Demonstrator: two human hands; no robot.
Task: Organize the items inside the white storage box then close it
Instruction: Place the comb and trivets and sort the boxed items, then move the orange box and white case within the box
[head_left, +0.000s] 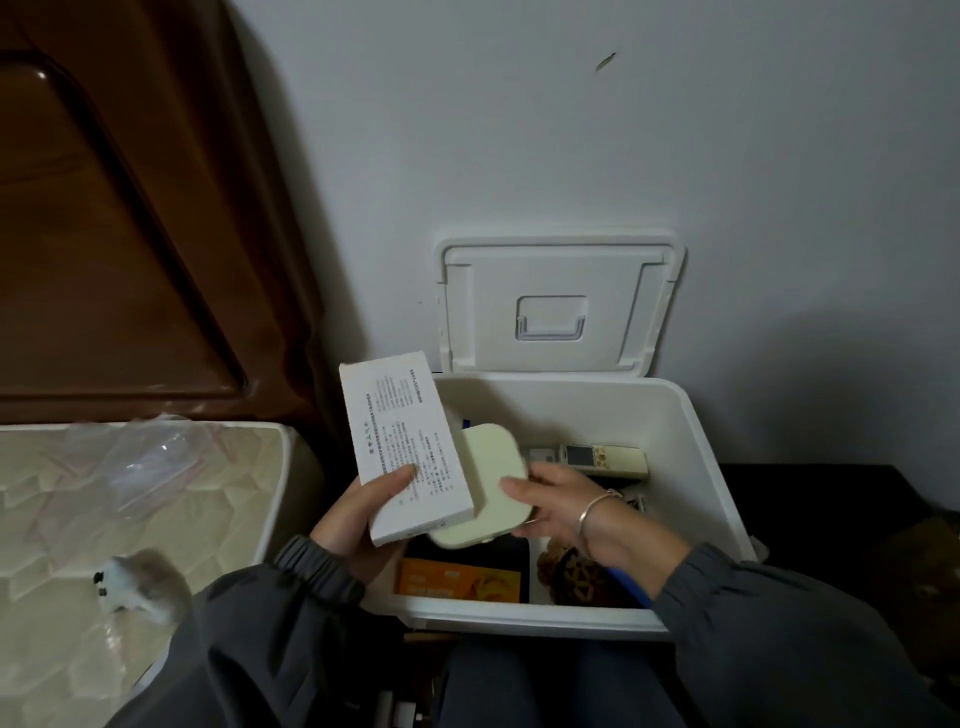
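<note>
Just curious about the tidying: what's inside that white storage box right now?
Inside the white storage box: a remote control at the back, an orange packet and a brown patterned item in front. The hands and the two items they hold hide the middle.

Whites and creams against dark wood
White storage box (696, 447) and lid (558, 306); white carton (400, 441) with black print; cream case (493, 483); orange packet (457, 579); grey sleeves (291, 623); brown headboard (104, 234).

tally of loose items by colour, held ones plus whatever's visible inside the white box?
White: 1, printed carton, left hand.
Cream: 2, rounded case, right hand; remote.
Orange: 1, packet.
Brown: 1, patterned item.
Total: 5; more partly hidden.
</note>
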